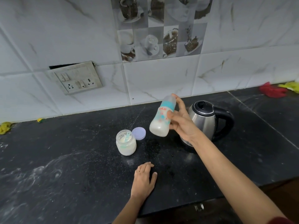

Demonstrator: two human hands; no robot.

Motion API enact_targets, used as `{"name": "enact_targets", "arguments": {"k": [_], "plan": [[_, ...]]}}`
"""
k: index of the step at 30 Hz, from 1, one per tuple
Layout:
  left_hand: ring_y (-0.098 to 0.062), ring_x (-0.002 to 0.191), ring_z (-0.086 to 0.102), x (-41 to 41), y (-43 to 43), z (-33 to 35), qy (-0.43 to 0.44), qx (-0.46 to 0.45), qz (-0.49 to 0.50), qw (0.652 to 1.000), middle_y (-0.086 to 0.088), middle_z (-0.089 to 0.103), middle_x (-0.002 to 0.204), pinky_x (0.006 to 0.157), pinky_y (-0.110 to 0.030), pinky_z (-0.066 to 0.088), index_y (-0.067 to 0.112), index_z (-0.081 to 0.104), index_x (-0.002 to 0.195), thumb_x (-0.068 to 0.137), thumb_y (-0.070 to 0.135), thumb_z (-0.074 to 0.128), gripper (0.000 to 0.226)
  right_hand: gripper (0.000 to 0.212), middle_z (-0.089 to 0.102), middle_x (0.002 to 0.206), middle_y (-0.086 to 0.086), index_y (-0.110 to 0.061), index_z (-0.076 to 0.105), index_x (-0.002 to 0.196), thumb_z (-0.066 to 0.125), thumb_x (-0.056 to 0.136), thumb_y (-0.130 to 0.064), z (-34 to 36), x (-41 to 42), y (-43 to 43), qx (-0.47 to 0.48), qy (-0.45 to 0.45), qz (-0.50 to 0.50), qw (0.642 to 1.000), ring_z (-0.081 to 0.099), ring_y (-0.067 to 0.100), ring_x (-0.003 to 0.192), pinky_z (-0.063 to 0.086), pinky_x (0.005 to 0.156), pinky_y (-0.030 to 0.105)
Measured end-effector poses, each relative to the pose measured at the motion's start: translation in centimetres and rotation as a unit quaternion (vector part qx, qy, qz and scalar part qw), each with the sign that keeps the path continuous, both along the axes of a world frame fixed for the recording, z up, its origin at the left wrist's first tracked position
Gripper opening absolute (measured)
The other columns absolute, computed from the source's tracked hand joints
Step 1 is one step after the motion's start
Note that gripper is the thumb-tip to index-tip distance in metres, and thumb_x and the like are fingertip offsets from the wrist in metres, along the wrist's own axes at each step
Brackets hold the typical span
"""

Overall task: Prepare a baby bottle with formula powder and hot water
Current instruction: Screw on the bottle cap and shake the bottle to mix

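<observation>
The right hand point(178, 122) holds the baby bottle point(162, 116) up in the air, above the black counter point(64, 159). The fingers wrap around the middle of the bottle, and one fingertip rests near its top end. The bottle leans over, with its top tipped away toward the wall. White milk sits in the round bottom part. It is not clear what cap or teat is on top.

The left hand point(144, 178) lies flat on the counter, fingers close together, holding nothing.

The formula jar point(126, 143) stands open on the counter, to the left of the bottle and below it. A small blue-green scoop point(127, 136) sticks out of the powder. The purple lid point(138, 133) lies just beside the jar. The steel kettle point(205, 122) stands behind the right hand, with its black handle on the right.

The bottle looks like light plastic, hard enough not to squash. With milk inside it is probably heavier at the bottom. It is smooth, so it could slip if wet. The thin middle part is a good place to hold it, because fingers fit all the way around there. The water inside may be hot, so the lower part could feel warm.
</observation>
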State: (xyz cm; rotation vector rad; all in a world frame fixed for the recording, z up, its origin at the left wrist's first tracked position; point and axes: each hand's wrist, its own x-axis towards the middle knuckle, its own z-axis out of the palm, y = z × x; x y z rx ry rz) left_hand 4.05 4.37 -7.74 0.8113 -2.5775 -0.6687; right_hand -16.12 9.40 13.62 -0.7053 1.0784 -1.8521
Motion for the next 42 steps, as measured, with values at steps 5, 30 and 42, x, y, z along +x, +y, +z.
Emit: {"name": "enact_targets", "arguments": {"k": [5,30,42], "plan": [[-0.008,0.121,0.043,0.0,0.1,-0.1,-0.001,-0.002,0.004,1.0,0.011,0.051,0.132,0.1,-0.021,0.028,0.024,0.056,0.119,0.095,0.036,0.05,0.027,0.072,0.056,0.125,0.008,-0.034,0.025,0.145,0.06,0.089,-0.006,-0.2,0.1,-0.5,-0.013,-0.053,-0.028,0.998,0.064,0.025,0.104,0.06,0.071,0.044],[-0.007,0.121,0.042,0.0,0.1,-0.2,0.001,0.002,0.003,1.0,0.011,0.051,0.132,0.101,-0.022,0.029,0.025,0.055,0.119,0.095,0.037,0.049,0.028,0.096,0.058,0.124,0.01,-0.034,0.029,0.146,0.083,0.069,-0.017,-0.6,-0.6,-0.6,-0.024,-0.08,0.015,0.996,0.066,0.026,0.105,0.053,0.087,0.052],[-0.007,0.122,0.042,0.0,0.0,-0.1,0.007,0.005,0.004,1.0,0.012,0.051,0.131,0.102,-0.022,0.028,0.025,0.055,0.12,0.095,0.037,0.049,0.028,0.089,0.061,0.122,0.009,-0.04,0.035,0.143,0.082,0.072,-0.016,-0.5,-0.4,0.2,-0.013,0.008,0.066,0.998,0.062,0.029,0.111,0.052,0.089,0.054]]}}
